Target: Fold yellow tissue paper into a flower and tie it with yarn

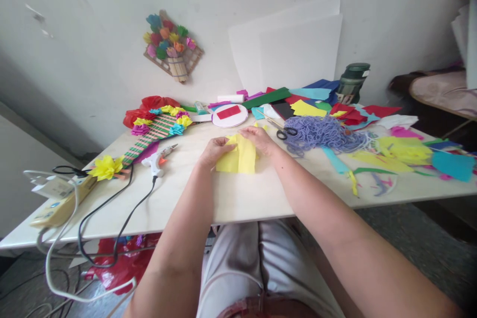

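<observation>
Above the white table, a creased sheet of yellow crepe paper (244, 156) hangs between my two hands. My left hand (218, 151) is closed on its left edge, the thumb lying across it. At the upper right edge, my right hand (259, 139) pinches the paper; some of its fingertips are hidden. Just beyond the hands is a white oval disc (219, 121) with a red paper rectangle (228, 112) on it. A pair of black-handled scissors (286, 133) lies to the right of my right hand.
A glue gun (154, 161) with its cord and a power strip (63, 201) are on the left. Behind them lies a woven piece with paper flowers (160, 129). Purple yarn (324, 131) and coloured paper scraps (402, 151) cover the right; a dark bottle (352, 83) stands behind.
</observation>
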A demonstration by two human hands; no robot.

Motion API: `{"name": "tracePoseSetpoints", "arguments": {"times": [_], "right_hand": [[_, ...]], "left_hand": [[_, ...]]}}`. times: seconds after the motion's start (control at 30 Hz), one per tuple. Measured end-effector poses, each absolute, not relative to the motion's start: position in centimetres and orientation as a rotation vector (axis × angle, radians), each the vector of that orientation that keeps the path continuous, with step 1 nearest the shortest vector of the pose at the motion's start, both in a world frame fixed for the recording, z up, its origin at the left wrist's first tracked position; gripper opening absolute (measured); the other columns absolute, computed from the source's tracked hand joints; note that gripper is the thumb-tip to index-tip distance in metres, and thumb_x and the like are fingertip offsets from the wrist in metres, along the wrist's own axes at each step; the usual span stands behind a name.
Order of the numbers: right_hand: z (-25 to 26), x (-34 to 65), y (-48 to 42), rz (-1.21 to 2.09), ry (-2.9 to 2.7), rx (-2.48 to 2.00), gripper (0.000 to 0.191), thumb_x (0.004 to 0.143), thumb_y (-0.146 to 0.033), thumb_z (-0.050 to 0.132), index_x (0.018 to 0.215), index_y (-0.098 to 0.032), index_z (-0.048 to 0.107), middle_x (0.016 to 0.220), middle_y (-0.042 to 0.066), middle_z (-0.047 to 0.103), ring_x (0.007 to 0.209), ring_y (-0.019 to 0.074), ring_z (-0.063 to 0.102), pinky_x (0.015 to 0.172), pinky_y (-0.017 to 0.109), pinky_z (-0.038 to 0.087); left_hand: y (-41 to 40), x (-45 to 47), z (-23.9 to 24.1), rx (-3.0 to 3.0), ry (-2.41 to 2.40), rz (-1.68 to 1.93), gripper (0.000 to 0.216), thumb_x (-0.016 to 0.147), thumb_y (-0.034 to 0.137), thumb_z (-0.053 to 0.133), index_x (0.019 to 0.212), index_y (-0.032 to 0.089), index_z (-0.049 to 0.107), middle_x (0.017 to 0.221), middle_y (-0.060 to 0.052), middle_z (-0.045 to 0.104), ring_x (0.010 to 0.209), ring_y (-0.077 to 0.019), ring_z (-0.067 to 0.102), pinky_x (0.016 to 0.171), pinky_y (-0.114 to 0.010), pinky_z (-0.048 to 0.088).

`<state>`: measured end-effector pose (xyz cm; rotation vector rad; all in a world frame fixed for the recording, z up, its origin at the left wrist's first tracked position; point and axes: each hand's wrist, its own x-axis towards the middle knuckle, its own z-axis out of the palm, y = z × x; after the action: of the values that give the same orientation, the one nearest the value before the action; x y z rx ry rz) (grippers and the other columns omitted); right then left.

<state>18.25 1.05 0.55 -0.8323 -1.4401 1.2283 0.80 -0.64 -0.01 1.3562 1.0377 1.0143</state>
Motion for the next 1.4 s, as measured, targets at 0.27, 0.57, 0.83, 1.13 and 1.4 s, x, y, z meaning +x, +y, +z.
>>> {"name": "tracePoseSetpoints", "arguments": {"times": [0.27,0.57,0.83,1.13,1.4], "right_hand": [[0.3,18.3,1.4,1.350,-1.366,-0.932,0.028,0.058,-0.039,0.069,0.068,-0.016,0.059,0.061,0.001,0.062,0.054,0.0128,0.056,0.048,0.023,0.042],[0.1,18.2,1.6,1.365,-1.397,-0.938,0.020,0.055,-0.029,0.071,0.069,-0.016,0.063,0.062,0.001,0.064,0.063,0.0162,0.060,0.058,0.028,0.048],[0.0,18.3,1.5,1.391,-1.427,-0.892,0.022,0.055,-0.031,0.071,0.068,-0.016,0.063,0.061,0.001,0.063,0.063,0.0165,0.060,0.059,0.028,0.049],[-0.4,18.4,1.9,1.359,-1.456,-0.923,0.020,0.055,-0.031,0.070,0.064,-0.017,0.060,0.059,0.001,0.062,0.062,0.0166,0.059,0.057,0.028,0.048],[0.0,18.4,1.4,1.417,-1.421,-0.873,0.030,0.054,-0.033,0.072,0.075,-0.017,0.059,0.067,0.001,0.064,0.061,0.0158,0.059,0.058,0.028,0.049]], "left_hand": [[0.0,0.7,-0.2,1.238,0.995,1.295,0.039,0.048,0.039,0.075,0.072,0.014,0.057,0.060,-0.001,0.061,0.053,-0.0144,0.058,0.054,-0.027,0.047],[0.0,0.7,-0.2,1.215,0.943,1.234,0.036,0.060,0.047,0.066,0.067,0.013,0.058,0.056,-0.002,0.059,0.049,-0.0127,0.055,0.049,-0.024,0.043],[0.2,0.5,-0.3,1.279,1.024,1.224,0.033,0.055,0.043,0.071,0.061,0.014,0.057,0.050,0.002,0.055,0.044,-0.0086,0.049,0.044,-0.021,0.037],[0.4,0.6,-0.5,1.243,1.038,1.240,0.035,0.051,0.043,0.073,0.062,0.014,0.057,0.054,0.001,0.058,0.046,-0.0099,0.051,0.045,-0.022,0.039],[0.3,0.7,-0.5,1.245,1.032,1.274,0.035,0.050,0.043,0.073,0.062,0.015,0.056,0.052,0.001,0.055,0.047,-0.0104,0.052,0.046,-0.022,0.040]]}}
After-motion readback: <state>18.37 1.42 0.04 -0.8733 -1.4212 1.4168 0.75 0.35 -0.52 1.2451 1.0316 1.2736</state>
